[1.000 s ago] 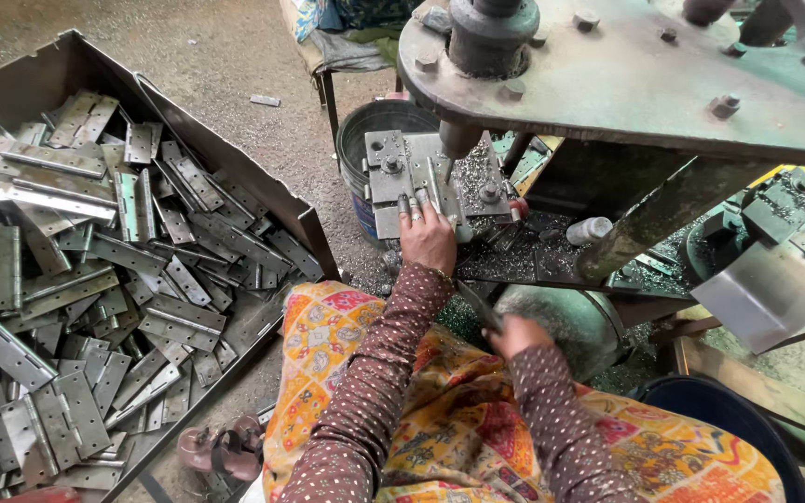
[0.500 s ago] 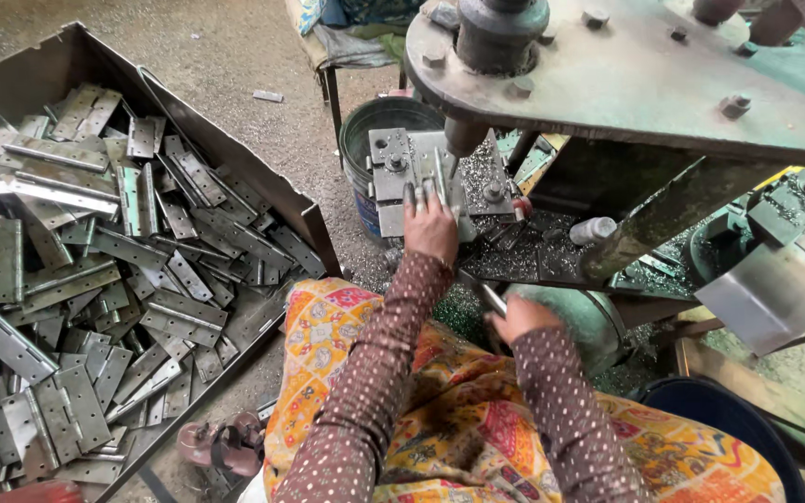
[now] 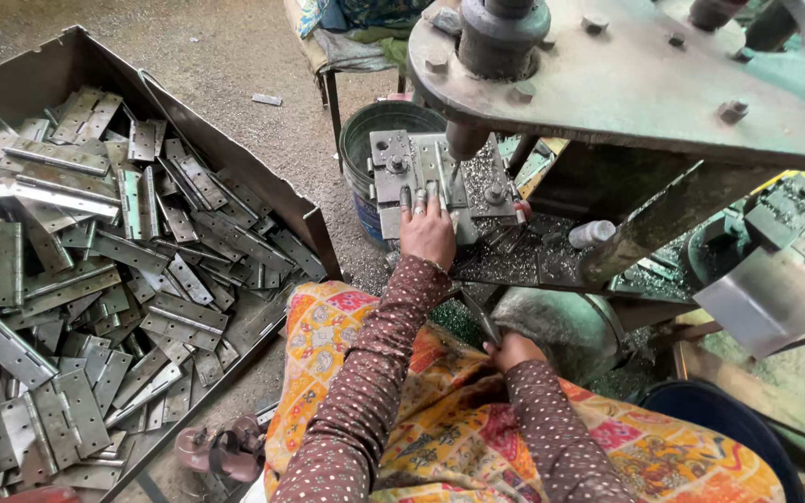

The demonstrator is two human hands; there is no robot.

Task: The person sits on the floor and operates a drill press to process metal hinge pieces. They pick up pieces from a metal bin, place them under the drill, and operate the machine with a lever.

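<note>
My left hand [image 3: 426, 228] lies flat on a grey metal hinge [image 3: 440, 177] that rests in the jig plate [image 3: 388, 172] under the drill spindle [image 3: 466, 140] of the press. Its fingers press the hinge down. Lower, near my lap, my right hand [image 3: 512, 349] grips a thin metal lever [image 3: 479, 317] that sticks out from under the machine bed. Metal chips cover the bed [image 3: 524, 251] around the jig. Both sleeves are brown with white dots.
A big open metal box [image 3: 314, 228] at left holds several loose grey hinges [image 3: 95, 279]. A green bucket [image 3: 370, 130] stands behind the jig. The press head [image 3: 654, 84] overhangs at upper right. A dark blue tub [image 3: 729, 419] and a sandal [image 3: 221, 447] are near my legs.
My right hand has dropped a little toward my lap with the lever. My left hand stays on the hinge in the jig; the view shifted slightly.
</note>
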